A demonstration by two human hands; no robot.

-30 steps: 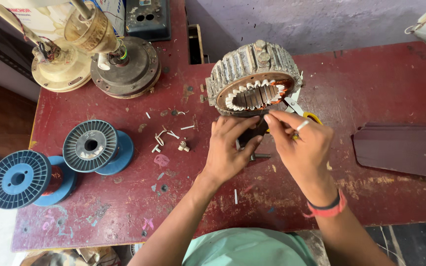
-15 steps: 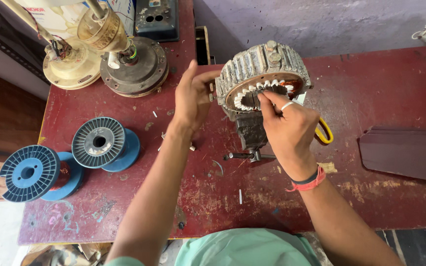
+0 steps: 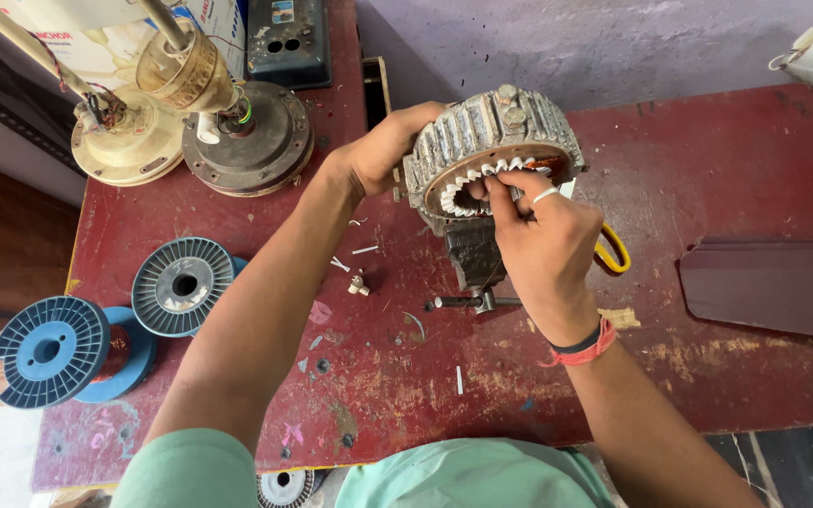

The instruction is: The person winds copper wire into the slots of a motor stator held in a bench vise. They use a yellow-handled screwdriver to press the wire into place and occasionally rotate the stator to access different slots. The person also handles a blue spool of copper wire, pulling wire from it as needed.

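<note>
A ribbed grey metal motor stator (image 3: 482, 141) sits clamped in a small dark bench vise (image 3: 474, 259) on the red table (image 3: 726, 169). White insulation strips line its inner slots. My left hand (image 3: 383, 150) grips the stator's left outer side. My right hand (image 3: 538, 235), with a ring and a red wristband, pinches at the white strips inside the bore with its fingertips. What the fingers hold is hidden.
Two blue wire spools (image 3: 54, 350) (image 3: 181, 285) lie at the left. Fan motor parts (image 3: 247, 141) and a cream housing (image 3: 129, 141) stand at the back left. A dark fan blade (image 3: 773, 287) lies at the right. A yellow-handled tool (image 3: 613, 249) and small scraps lie near the vise.
My left hand has gone from below the stator to its left side and gripped it. My right hand has shifted left inside the bore. The view has come closer.
</note>
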